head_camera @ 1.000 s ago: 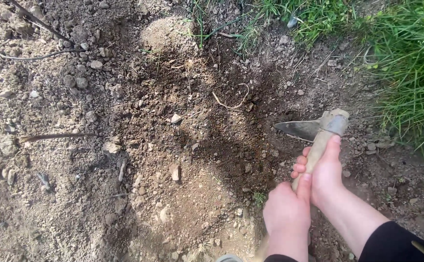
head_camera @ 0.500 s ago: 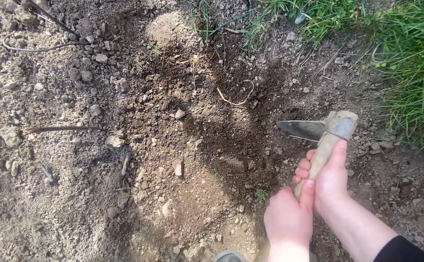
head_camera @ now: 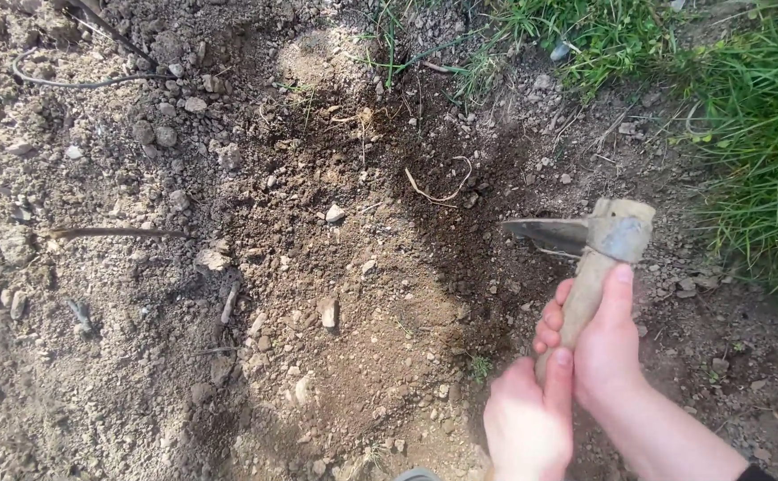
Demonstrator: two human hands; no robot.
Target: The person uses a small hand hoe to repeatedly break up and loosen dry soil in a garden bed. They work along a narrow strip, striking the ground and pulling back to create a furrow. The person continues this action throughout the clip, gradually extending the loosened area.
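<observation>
Two hands grip one wooden handle (head_camera: 585, 289) at the lower right of the frame, stacked for leverage. The right hand (head_camera: 607, 343) is wrapped closed high near the hoe head (head_camera: 616, 233), thumb along the shaft; the left hand (head_camera: 527, 423) is clenched lower. The blade (head_camera: 549, 234) points left over dark loosened soil (head_camera: 389, 232), right of centre.
</observation>
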